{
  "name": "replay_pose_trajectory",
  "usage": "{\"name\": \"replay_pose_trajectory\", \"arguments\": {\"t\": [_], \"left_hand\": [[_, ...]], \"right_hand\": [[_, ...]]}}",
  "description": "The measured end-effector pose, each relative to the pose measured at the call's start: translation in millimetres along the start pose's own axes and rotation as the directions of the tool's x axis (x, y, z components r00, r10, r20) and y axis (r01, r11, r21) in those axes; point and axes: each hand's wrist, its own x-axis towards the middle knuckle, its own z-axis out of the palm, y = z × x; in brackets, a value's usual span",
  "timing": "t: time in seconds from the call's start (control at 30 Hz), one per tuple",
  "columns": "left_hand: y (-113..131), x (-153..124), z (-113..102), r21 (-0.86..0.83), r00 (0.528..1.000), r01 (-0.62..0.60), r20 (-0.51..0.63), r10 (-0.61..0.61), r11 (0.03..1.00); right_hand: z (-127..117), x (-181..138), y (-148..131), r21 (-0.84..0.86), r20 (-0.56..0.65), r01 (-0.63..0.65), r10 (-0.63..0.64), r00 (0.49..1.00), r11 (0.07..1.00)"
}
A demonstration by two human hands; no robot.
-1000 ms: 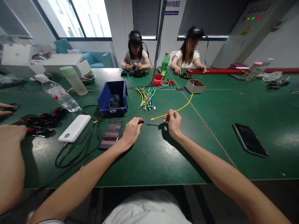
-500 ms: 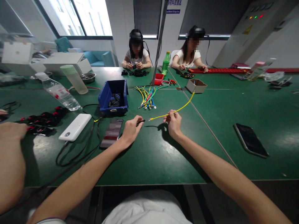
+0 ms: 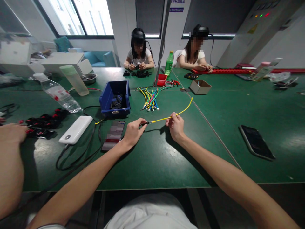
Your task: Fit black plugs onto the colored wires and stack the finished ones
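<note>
My left hand (image 3: 133, 132) pinches a small black part (image 3: 145, 123) between thumb and fingers, most of it covered by them. In my right hand (image 3: 175, 125) is a yellow wire (image 3: 184, 111), gripped partway along, its free end curving up to the right. The wire's metal ring terminal (image 3: 150, 122) meets the tip of the black part; whether it sits inside or only touches I cannot tell. Beyond both hands lies a bundle of coloured wires (image 3: 150, 98) with ring terminals. A blue bin (image 3: 115, 112) with black pieces in it stands behind my left hand.
A phone (image 3: 113, 136) lies beside my left forearm, near a white power bank (image 3: 75, 129) with its cable. Another phone (image 3: 256, 142) is at right. A water bottle (image 3: 59, 93) leans at left. A neighbour's arm (image 3: 10, 159) reaches in there. Two people sit opposite.
My right hand has brought the yellow wire left, closing the small gap between its ring terminal and the black part. The left hand has barely moved.
</note>
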Motion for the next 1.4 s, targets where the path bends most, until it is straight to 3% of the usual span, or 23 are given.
{"name": "replay_pose_trajectory", "arguments": {"t": [0.67,1.07,1.4], "left_hand": [[-4.3,-1.0,3.4,0.062,0.998,-0.064,0.016,0.064,0.996],[-4.7,-0.6,2.7,0.067,0.997,-0.071,0.026,0.069,0.995],[-2.1,-1.0,1.7,0.056,0.996,-0.084,0.032,0.082,0.995]], "right_hand": [[-1.8,-0.4,2.6,-0.097,0.017,0.072,-0.07,0.997,0.993],[0.9,-5.1,-0.4,-0.141,0.119,0.143,-0.127,0.985,0.98],[2.5,-6.5,-2.5,-0.152,0.13,0.126,-0.107,0.986,0.98]]}}
